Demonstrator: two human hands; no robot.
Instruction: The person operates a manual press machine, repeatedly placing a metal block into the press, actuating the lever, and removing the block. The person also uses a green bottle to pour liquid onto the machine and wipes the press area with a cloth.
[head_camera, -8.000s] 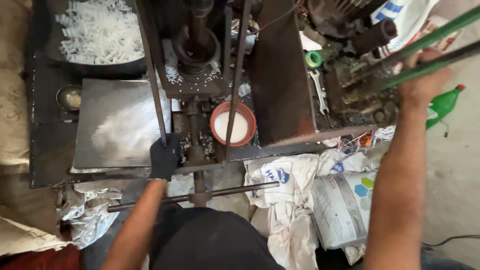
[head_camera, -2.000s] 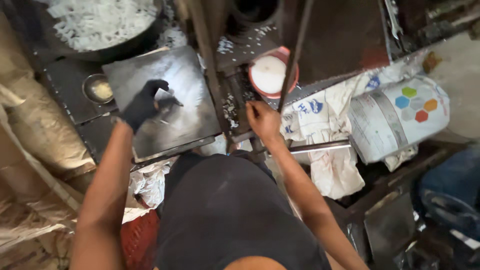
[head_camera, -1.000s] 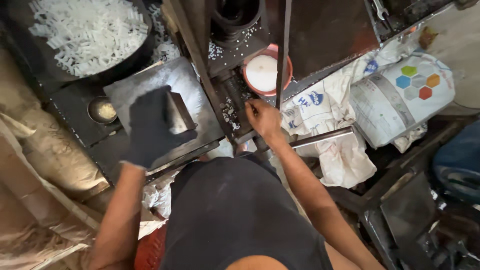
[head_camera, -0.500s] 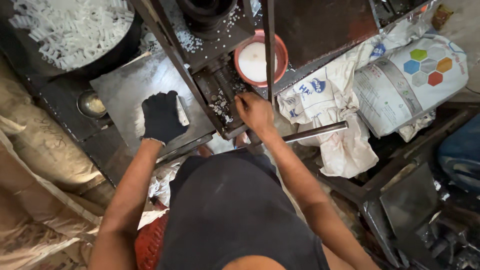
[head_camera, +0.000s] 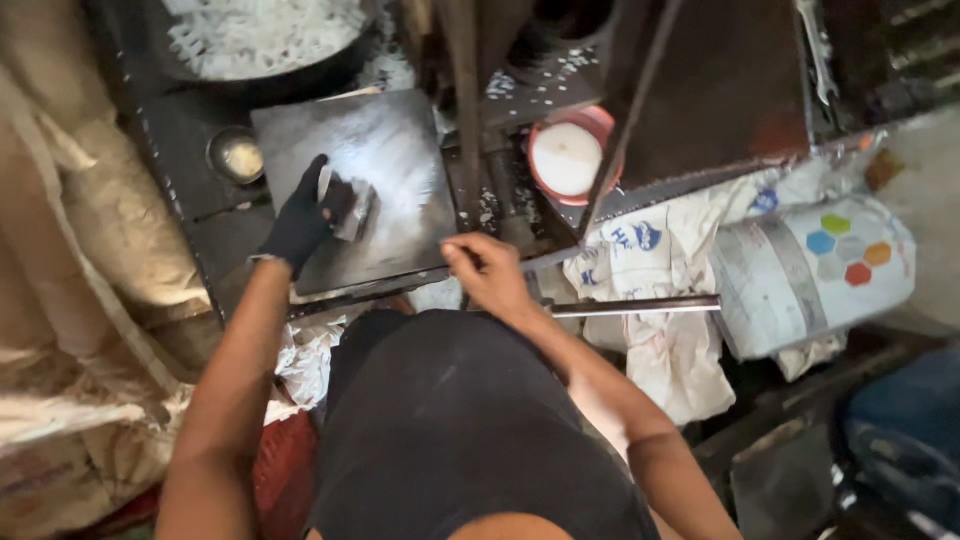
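- Since a moment ago, our gloved left hand (head_camera: 303, 213) slid up the plate (head_camera: 400, 160), closed around a small metal block (head_camera: 352, 208).
- Our bare right hand (head_camera: 487, 275), below the plate's corner, pinches something too small to tell.

left hand (head_camera: 305, 215): the black glove is covering it wholly, and its fingers are hiding part of the small grey metal piece (head_camera: 352, 208); whether they are gripping that piece or only pressing on it is not showing.
right hand (head_camera: 487, 275): its palm is facing away, so what the fingertips are pinching at the near edge of the machine is staying hidden.
pan of white pieces (head_camera: 262, 40): the far edge of the picture is cutting it off; single pieces are blurring together.
small round cup (head_camera: 238, 156): its contents are too small to tell.
upright rod (head_camera: 466, 90): its top is running out of the picture.
blue thing (head_camera: 905, 440): at near right, blurring and being cut off.
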